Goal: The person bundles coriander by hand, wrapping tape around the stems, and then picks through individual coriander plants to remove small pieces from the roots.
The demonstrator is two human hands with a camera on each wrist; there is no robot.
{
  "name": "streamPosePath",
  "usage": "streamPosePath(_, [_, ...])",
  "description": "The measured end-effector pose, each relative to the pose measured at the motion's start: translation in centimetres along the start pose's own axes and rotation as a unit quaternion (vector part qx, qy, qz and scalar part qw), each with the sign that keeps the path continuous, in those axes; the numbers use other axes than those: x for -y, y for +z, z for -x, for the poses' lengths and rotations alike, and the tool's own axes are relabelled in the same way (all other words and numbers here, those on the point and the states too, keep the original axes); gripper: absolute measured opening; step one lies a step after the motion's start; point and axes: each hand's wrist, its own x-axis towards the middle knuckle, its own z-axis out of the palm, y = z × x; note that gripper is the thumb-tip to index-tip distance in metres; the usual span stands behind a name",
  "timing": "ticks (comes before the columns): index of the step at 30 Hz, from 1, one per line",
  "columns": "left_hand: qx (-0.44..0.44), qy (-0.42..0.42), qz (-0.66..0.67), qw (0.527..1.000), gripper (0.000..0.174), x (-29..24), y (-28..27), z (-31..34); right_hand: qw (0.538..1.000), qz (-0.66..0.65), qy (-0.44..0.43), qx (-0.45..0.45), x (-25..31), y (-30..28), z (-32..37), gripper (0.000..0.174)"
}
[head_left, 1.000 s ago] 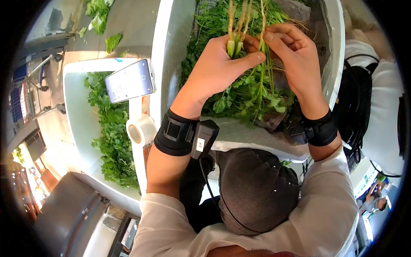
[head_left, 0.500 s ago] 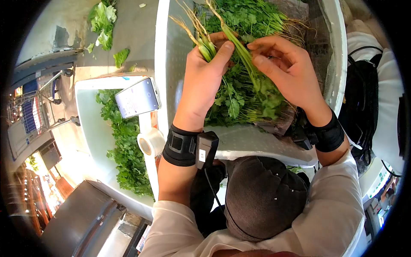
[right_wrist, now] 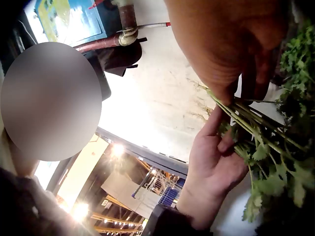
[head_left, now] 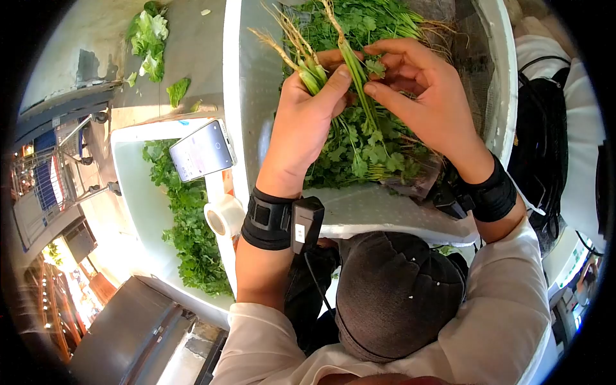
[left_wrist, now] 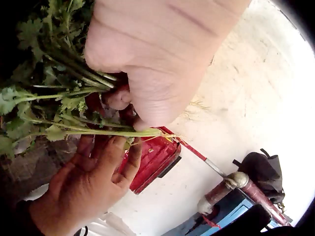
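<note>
In the head view my left hand [head_left: 301,125] grips a small bunch of leafy green herbs by the pale stems [head_left: 313,76], roots pointing up and left. One longer herb stem [head_left: 359,80] rises past its thumb. My right hand [head_left: 427,96] is beside this stem, its thumb tip at the stem and its index finger apart, a small leaf [head_left: 375,68] between them. The left wrist view has the right hand [left_wrist: 88,187] below the stems [left_wrist: 106,132]. Leaves hang from the held stems [right_wrist: 256,130] in the right wrist view.
Both hands are over a white foam box [head_left: 242,96] holding loose herbs [head_left: 385,22]. At left, another box [head_left: 128,186] holds greens, with a phone [head_left: 202,151] and tape roll [head_left: 224,217] on its edge. A person in white [head_left: 581,141] stands right.
From gathered upright near the right hand, the held stems have tilted left with the left hand. The right fingers have parted, and lately that hand has moved slightly up and left.
</note>
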Motion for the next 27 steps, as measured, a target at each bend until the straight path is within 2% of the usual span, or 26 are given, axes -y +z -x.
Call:
streamPosePath(4, [0.021, -0.012, 0.023, 0.999, 0.021, 0.1, -0.1, 0.1, 1.0, 0.02, -0.009, 0.002, -0.3, 0.0, 0.0, 0.04])
streamPosePath(7, [-0.004, -0.021, 0.044, 0.999, 0.023, 0.4, 0.1, 0.1, 0.999, 0.046, 0.0, 0.009, 0.0, 0.1, 0.0, 0.04])
streamPosePath(9, [-0.03, 0.08, -0.117, 0.989, 0.025, 1.2, 0.6, -0.2, 0.998, 0.058, 0.0, 0.008, 0.1, 0.1, 0.1, 0.04])
streamPosePath(11, [-0.027, 0.059, -0.145, 0.987, 0.026, 0.6, 0.1, -0.1, 0.997, 0.071, 0.0, 0.007, 0.0, 0.1, 0.0, 0.04])
streamPosePath(13, [-0.024, 0.035, -0.171, 0.984, 0.026, 0.4, 0.0, 0.0, 0.996, 0.076, -0.046, -0.01, -0.5, 0.1, -0.1, 0.041])
streamPosePath(16, [-0.031, 0.029, -0.161, 0.986, 0.023, 0.4, 0.0, -0.1, 0.996, 0.082, -0.033, -0.007, -0.7, -0.1, -0.1, 0.042])
streamPosePath(18, [-0.049, 0.03, -0.232, 0.971, 0.021, 0.3, -0.3, -0.2, 0.996, 0.082, -0.037, -0.006, -0.7, -0.1, -0.1, 0.042])
streamPosePath(20, [-0.052, 0.032, -0.234, 0.97, 0.02, 0.6, -0.5, -0.3, 0.996, 0.083, -0.041, -0.006, -0.4, -0.3, -0.1, 0.042])
streamPosePath(23, [-0.064, 0.06, -0.235, 0.968, 0.019, 0.8, -0.2, -0.3, 0.994, 0.098, 0.006, 0.038, 0.0, -0.6, -0.1, 0.043])
streamPosePath(24, [-0.072, 0.084, -0.233, 0.966, 0.019, 0.7, 0.0, -0.3, 0.994, 0.104, -0.02, 0.025, -0.1, -0.6, -0.2, 0.041])
streamPosePath(27, [-0.061, 0.06, -0.292, 0.953, 0.025, 0.2, 0.0, -0.1, 0.989, 0.133, -0.06, 0.009, -0.2, -0.7, -0.4, 0.034])
